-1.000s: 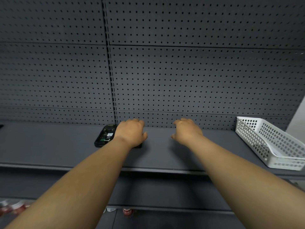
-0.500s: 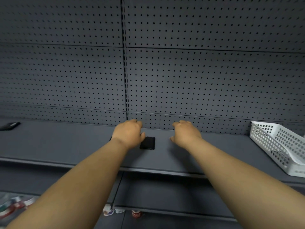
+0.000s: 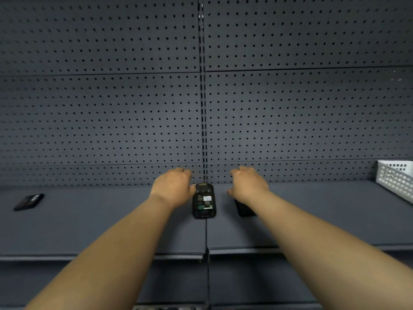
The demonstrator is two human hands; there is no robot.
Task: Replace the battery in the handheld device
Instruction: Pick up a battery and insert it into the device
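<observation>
The black handheld device (image 3: 204,203) lies on the dark shelf (image 3: 93,222) with its back open and its circuit board showing. My left hand (image 3: 173,187) hovers just left of it, palm down; the thumb is close to the device's upper left edge and the fingers hold nothing. To the right of the device, my right hand (image 3: 248,183) is also palm down with its fingers curled loosely over the shelf. A flat black piece (image 3: 243,210), either a battery or a cover, lies partly hidden under my right wrist.
Another flat black piece (image 3: 29,201) lies far left on the shelf. A white plastic basket (image 3: 395,181) stands at the right edge. A perforated back panel (image 3: 111,119) closes the shelf behind, with a slotted upright (image 3: 203,108) directly behind the device.
The view has swung left. My left hand, which covered the device half a second ago, now sits left of it, so the device shows. My right hand now hides part of the flat black piece.
</observation>
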